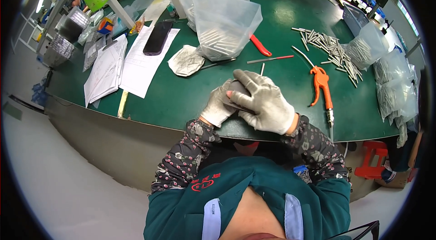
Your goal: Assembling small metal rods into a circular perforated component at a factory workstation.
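Both my hands wear whitish work gloves and meet over the near edge of the green table. My left hand (218,105) is curled round one side of a dark grey, flat piece (239,88), perhaps sandpaper. From the other side my right hand (269,105) presses over it, fingers bent and thumb along its face. Whether anything sits inside the piece is hidden. Just beyond the right fingers lies a short metal pin (262,68). A thin file with a red handle (272,59) and red-handled pliers (260,45), partly hidden by a bag, lie farther off.
An orange air blow gun (321,86) with its hose lies at right, near a heap of metal pins (334,51). Bags of pins (218,42) stand at the back and right edge. To the left are a crumpled white cloth (186,60), a phone (157,38) and papers (106,69).
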`<state>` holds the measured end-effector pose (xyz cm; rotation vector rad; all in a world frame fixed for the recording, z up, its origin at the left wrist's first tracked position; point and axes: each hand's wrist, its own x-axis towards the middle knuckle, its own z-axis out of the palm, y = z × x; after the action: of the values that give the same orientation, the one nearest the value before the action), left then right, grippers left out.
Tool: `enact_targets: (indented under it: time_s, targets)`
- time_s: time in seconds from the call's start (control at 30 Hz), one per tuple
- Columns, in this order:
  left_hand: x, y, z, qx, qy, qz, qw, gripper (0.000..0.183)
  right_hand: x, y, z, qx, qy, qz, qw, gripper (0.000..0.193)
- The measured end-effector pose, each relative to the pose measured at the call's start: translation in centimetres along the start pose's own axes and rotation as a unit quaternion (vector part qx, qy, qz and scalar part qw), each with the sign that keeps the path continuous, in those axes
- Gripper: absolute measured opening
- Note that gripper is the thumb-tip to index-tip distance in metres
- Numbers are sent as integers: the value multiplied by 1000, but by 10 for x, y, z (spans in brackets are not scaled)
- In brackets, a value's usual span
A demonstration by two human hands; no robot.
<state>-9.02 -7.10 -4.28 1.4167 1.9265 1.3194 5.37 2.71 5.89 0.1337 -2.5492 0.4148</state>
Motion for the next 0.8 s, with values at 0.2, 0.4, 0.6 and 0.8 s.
enact_targets:
  time_s: [0.2,0.4,0.6,0.8]
  targets:
    - [0,19,1,-110,28,0,994,50,-3,13,-3,6,61,55,997,36]
    - [-1,14,-2,-85,-25,-37,995,44,-5,31,-10,-39,50,152,986,30]
    - [1,33,-9,-56,-32,-56,996,35,-13,34,-1,-116,50,175,976,39]
    - [0,37,-10,-108,-47,-107,987,33,-39,40,-12,-223,39,236,945,44]
